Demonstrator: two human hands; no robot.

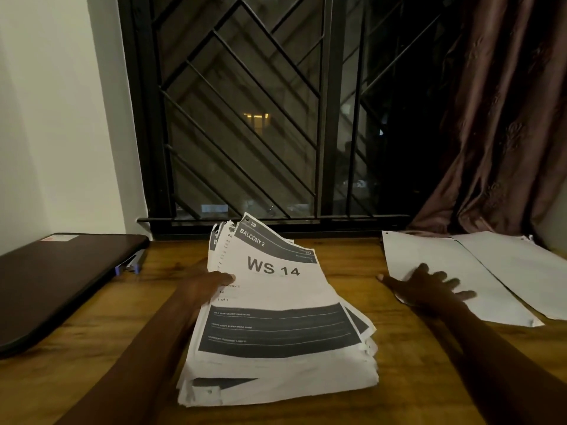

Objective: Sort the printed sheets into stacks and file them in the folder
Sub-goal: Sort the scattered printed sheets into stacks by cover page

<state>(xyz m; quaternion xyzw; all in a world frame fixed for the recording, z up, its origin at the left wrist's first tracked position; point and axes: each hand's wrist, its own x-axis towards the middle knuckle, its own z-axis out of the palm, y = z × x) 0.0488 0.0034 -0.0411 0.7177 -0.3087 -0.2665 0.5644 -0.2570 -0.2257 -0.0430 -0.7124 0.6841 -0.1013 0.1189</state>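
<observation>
1. While the left hand (211,282) pinches the top sheets (276,271) at their left edge (thumb above, likely peeling them off to sort), the stack (276,363) sits mid-counter (383,400), far ends fanned up.
2. Right hand (429,289) lies flat, fingers spread, on a blank-side sheet (445,259) to the right, probably steadying a started pile. A second sheet (521,271) lies just beside; overlap unclear.
3. Folder (61,280) is closed at the left, well apart from the stack; filing not yet begun, I'd judge.
4. Hidden — left fingers under the paper; small print unreadable; folder cut by the frame edge; blue item (129,265) beside it unclear.
</observation>
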